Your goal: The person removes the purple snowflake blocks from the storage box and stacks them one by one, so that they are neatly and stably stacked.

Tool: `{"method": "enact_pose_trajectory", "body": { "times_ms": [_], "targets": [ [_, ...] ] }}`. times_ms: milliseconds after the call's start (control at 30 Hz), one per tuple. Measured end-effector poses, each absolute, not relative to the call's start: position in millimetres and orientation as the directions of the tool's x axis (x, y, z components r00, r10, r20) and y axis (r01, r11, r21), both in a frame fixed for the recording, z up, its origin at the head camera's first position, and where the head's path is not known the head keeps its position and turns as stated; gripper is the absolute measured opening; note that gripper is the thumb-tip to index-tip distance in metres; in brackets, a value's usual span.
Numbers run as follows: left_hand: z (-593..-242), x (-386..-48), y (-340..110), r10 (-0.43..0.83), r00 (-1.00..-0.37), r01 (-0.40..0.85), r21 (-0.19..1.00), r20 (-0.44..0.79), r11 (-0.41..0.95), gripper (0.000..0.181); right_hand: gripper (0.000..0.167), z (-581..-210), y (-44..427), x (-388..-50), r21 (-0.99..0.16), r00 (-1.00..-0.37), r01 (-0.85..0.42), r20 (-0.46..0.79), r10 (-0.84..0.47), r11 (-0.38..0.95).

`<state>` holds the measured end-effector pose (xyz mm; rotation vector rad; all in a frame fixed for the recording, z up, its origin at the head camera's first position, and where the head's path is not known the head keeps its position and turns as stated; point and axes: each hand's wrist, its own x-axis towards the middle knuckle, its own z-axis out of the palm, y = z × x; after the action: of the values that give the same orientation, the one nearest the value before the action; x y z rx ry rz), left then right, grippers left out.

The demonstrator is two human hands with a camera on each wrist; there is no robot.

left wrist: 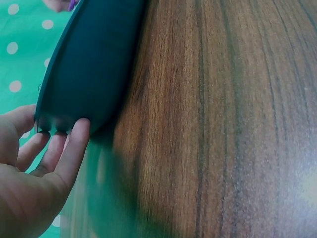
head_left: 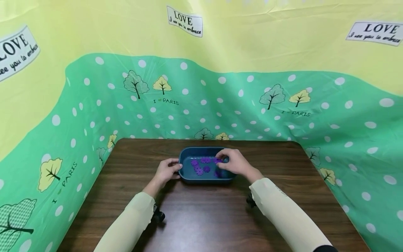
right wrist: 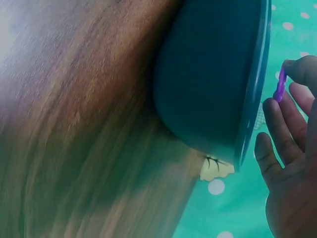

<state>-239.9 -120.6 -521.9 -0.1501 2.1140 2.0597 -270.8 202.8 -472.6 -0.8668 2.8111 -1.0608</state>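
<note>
A dark blue plastic tub [head_left: 201, 181] sits toward the far side of the table. My left hand [head_left: 165, 171] grips its left end, the thumb at the rim and fingertips against the outer wall [left wrist: 94, 64]. Over the tub's right end, my right hand [head_left: 237, 162] pinches a small purple piece [right wrist: 281, 85] between thumb and fingers. In the right wrist view that piece appears thin and edge-on, above the rim. Several purple discs with notched edges [head_left: 197, 168] lie on the tub floor, one of them apart from the rest [head_left: 206, 169]. Some are partly hidden by the right hand.
The dark wood-grain table [head_left: 201, 217] has rounded far corners. A green and yellow printed cloth [head_left: 201, 87] hangs behind it and along both sides. Each wrist carries a small black camera device [head_left: 158, 216] under the sleeve.
</note>
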Motion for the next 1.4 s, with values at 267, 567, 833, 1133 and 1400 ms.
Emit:
{"method": "enact_pose_trajectory", "body": {
  "times_ms": [267, 567, 833, 1133, 1400],
  "targets": [
    [-524, -239, -123, 0.060, -0.976, -0.208, 0.977, -0.210, 0.040, 0.043, 0.022, -470, 219, -269, -0.604, -0.823, -0.544, 0.250, -0.510, 0.583],
    [-526, -240, -123, 0.059, -0.977, -0.205, 0.978, -0.207, 0.041, 0.044, 0.020, -464, 243, -269, -0.592, -0.843, -0.526, 0.273, -0.462, 0.610],
    [-524, -241, -123, 0.065, -0.976, -0.208, 0.977, -0.210, 0.037, 0.046, 0.018, -458, 264, -269, -0.577, -0.873, -0.485, 0.272, -0.405, 0.657],
    [-524, -241, -123, 0.075, -0.974, -0.211, 0.977, -0.212, 0.029, 0.045, 0.020, -466, 294, -268, -0.553, -0.876, -0.482, 0.305, -0.373, 0.679],
    [-525, -240, -122, 0.059, -0.976, -0.211, 0.977, -0.211, 0.019, 0.041, 0.020, -481, 321, -265, -0.554, -0.913, -0.408, 0.251, -0.322, 0.726]
  ]
}}
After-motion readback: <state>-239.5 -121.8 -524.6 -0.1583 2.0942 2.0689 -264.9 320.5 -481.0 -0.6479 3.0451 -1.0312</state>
